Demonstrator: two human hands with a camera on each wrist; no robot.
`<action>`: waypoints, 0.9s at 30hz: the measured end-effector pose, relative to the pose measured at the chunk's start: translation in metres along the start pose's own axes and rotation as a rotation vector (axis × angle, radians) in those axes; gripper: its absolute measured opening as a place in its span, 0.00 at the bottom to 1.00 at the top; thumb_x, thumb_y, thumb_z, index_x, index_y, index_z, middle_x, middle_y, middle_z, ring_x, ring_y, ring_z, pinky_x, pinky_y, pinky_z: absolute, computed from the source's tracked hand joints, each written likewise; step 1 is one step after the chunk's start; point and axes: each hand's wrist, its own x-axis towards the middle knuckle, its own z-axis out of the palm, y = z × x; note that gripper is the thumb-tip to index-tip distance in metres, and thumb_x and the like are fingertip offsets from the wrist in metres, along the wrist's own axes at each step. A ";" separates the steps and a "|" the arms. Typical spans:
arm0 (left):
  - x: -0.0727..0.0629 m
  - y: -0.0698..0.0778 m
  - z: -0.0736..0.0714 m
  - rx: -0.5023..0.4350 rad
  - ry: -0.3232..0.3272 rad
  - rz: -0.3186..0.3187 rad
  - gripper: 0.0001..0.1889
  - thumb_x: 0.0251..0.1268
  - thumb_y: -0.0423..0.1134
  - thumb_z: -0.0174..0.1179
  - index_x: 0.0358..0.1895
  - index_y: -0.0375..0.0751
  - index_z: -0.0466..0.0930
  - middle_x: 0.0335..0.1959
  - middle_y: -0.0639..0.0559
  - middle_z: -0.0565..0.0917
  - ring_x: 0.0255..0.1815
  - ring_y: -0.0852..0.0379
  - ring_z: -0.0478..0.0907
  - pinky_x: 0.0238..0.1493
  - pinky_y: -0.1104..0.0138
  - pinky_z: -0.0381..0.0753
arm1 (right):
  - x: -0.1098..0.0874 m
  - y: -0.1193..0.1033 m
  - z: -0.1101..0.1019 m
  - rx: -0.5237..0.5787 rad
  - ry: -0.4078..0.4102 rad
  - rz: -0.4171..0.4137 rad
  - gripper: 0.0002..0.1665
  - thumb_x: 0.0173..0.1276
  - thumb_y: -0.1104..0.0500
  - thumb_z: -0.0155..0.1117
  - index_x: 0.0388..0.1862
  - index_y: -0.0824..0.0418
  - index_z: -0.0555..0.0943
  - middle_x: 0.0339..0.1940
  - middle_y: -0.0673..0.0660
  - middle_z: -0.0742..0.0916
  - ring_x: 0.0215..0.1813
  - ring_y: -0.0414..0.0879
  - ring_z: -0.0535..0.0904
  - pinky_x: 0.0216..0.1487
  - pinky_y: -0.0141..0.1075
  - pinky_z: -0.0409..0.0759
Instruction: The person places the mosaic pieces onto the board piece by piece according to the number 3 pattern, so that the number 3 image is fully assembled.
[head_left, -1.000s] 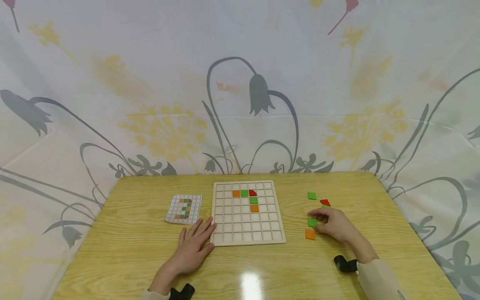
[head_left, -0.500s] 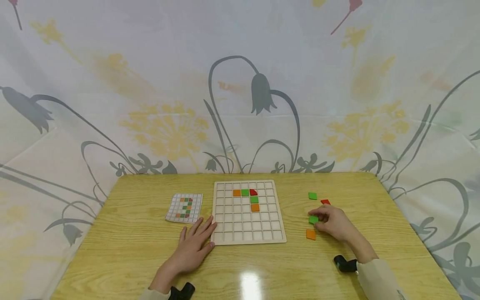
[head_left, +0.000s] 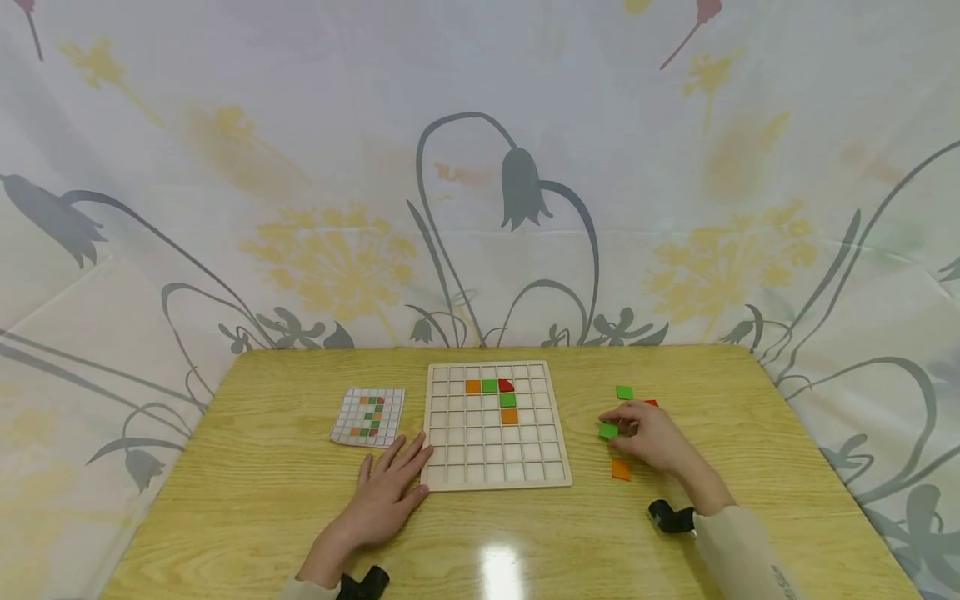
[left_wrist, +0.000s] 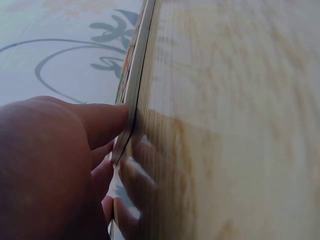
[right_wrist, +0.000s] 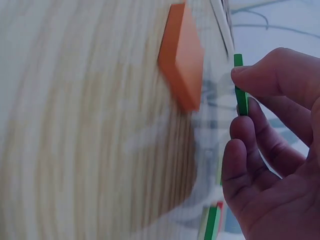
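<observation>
Left hand (head_left: 384, 502): fingers extended and spread, gripping nothing, tips at the left edge of the gridded board (head_left: 477, 454). Right of the board, a green tile (head_left: 607, 431) is pinched between thumb and fingertips of the right hand (head_left: 652, 435), near an orange tile (head_left: 621, 470).

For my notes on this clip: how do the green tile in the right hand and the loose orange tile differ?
Hold: the green tile is pinched in the right hand; the orange tile is touched by neither hand.
Pose: the green tile is raised; the orange tile lies flat on the table.
Colour: one is green, the other orange.
Shared: both are thin tiles off the grid board.
</observation>
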 end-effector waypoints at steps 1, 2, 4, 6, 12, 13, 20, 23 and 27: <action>0.000 0.000 0.000 0.000 -0.001 0.000 0.29 0.78 0.42 0.52 0.78 0.45 0.59 0.81 0.49 0.51 0.80 0.40 0.40 0.67 0.30 0.32 | 0.002 -0.001 0.002 0.003 0.000 -0.009 0.18 0.58 0.67 0.73 0.49 0.66 0.86 0.38 0.52 0.82 0.36 0.42 0.75 0.38 0.35 0.78; 0.000 0.000 0.000 0.003 -0.002 0.001 0.29 0.78 0.42 0.52 0.78 0.45 0.59 0.81 0.49 0.51 0.80 0.40 0.40 0.67 0.30 0.32 | 0.004 -0.003 0.004 0.007 0.002 -0.020 0.18 0.57 0.68 0.73 0.48 0.67 0.86 0.37 0.52 0.82 0.36 0.42 0.75 0.38 0.35 0.78; 0.000 0.000 0.001 0.007 -0.003 0.000 0.29 0.78 0.42 0.52 0.78 0.45 0.59 0.81 0.49 0.51 0.80 0.40 0.40 0.67 0.30 0.32 | 0.007 -0.006 0.008 0.026 -0.002 -0.039 0.17 0.57 0.68 0.73 0.48 0.67 0.86 0.37 0.51 0.82 0.35 0.41 0.75 0.37 0.35 0.78; 0.000 0.000 0.001 0.011 -0.001 0.000 0.29 0.78 0.43 0.52 0.78 0.45 0.59 0.81 0.49 0.51 0.80 0.40 0.40 0.67 0.30 0.32 | 0.011 -0.008 0.014 0.034 -0.005 -0.065 0.17 0.57 0.68 0.73 0.47 0.67 0.87 0.36 0.51 0.82 0.34 0.41 0.75 0.36 0.34 0.78; 0.000 0.000 0.001 0.003 -0.004 0.001 0.29 0.78 0.43 0.52 0.78 0.45 0.59 0.81 0.49 0.50 0.80 0.40 0.40 0.67 0.31 0.31 | 0.020 -0.018 0.028 0.054 -0.015 -0.076 0.18 0.56 0.68 0.73 0.48 0.65 0.87 0.35 0.50 0.81 0.34 0.41 0.74 0.36 0.35 0.76; 0.000 0.000 0.001 0.003 -0.004 0.000 0.29 0.78 0.43 0.51 0.78 0.45 0.59 0.81 0.49 0.50 0.80 0.40 0.40 0.67 0.31 0.31 | 0.022 -0.021 0.030 0.053 -0.020 -0.073 0.18 0.56 0.68 0.73 0.48 0.65 0.87 0.35 0.50 0.81 0.34 0.41 0.73 0.36 0.35 0.76; 0.000 -0.002 0.001 0.020 -0.002 -0.002 0.29 0.78 0.44 0.51 0.78 0.45 0.59 0.81 0.50 0.50 0.81 0.41 0.39 0.67 0.30 0.32 | 0.039 -0.040 0.041 0.066 -0.038 -0.058 0.17 0.60 0.67 0.72 0.49 0.63 0.87 0.37 0.49 0.81 0.36 0.43 0.74 0.38 0.36 0.77; 0.000 -0.001 0.001 0.014 -0.005 0.001 0.29 0.78 0.43 0.51 0.78 0.45 0.59 0.81 0.50 0.50 0.81 0.41 0.39 0.67 0.30 0.32 | 0.045 -0.048 0.046 0.069 -0.049 -0.055 0.18 0.59 0.66 0.72 0.50 0.63 0.87 0.37 0.49 0.81 0.37 0.44 0.74 0.38 0.37 0.76; 0.000 0.000 0.001 -0.002 0.001 0.005 0.29 0.78 0.43 0.51 0.78 0.44 0.59 0.81 0.49 0.51 0.80 0.41 0.39 0.68 0.31 0.32 | 0.052 -0.056 0.054 0.079 -0.047 -0.049 0.19 0.58 0.66 0.72 0.50 0.62 0.87 0.38 0.49 0.81 0.38 0.44 0.75 0.41 0.38 0.77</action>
